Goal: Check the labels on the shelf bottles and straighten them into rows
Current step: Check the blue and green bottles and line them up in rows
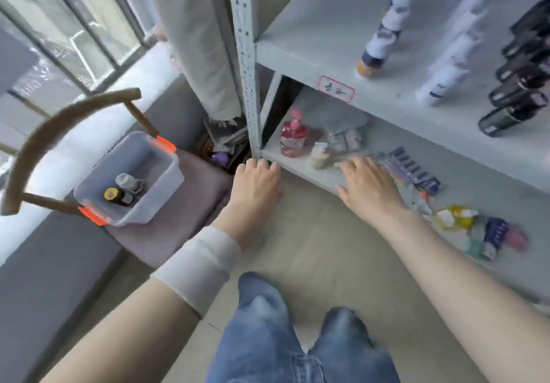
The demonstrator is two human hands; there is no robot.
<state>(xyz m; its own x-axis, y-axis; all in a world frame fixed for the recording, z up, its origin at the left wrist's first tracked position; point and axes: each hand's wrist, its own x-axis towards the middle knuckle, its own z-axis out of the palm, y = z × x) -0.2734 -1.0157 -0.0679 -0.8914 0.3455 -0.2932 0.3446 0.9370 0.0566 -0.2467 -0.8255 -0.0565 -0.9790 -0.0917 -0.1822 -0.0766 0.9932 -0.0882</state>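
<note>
Now, my left hand [256, 186] centre frame, relaxed and empty, my right hand [369, 187] spread, empty, over lower shelf [303, 171], near small bottle [320, 155].

A chair with a curved brown backrest [59, 123] and a mauve padded seat [190, 222] stands beside a white window ledge [104, 105]. On the seat sits a clear plastic tub with orange clasps [168, 174]. It holds a small dark bottle with a yellow cap [114, 195] just beside a blurred grey-topped one [128, 181]. A pale grey curtain [193, 40] hangs next to the window [74, 25]. At its foot lie a purple object [220, 158] and stacked papers [226, 135]. The floor [312, 248] is pale beige.
</note>
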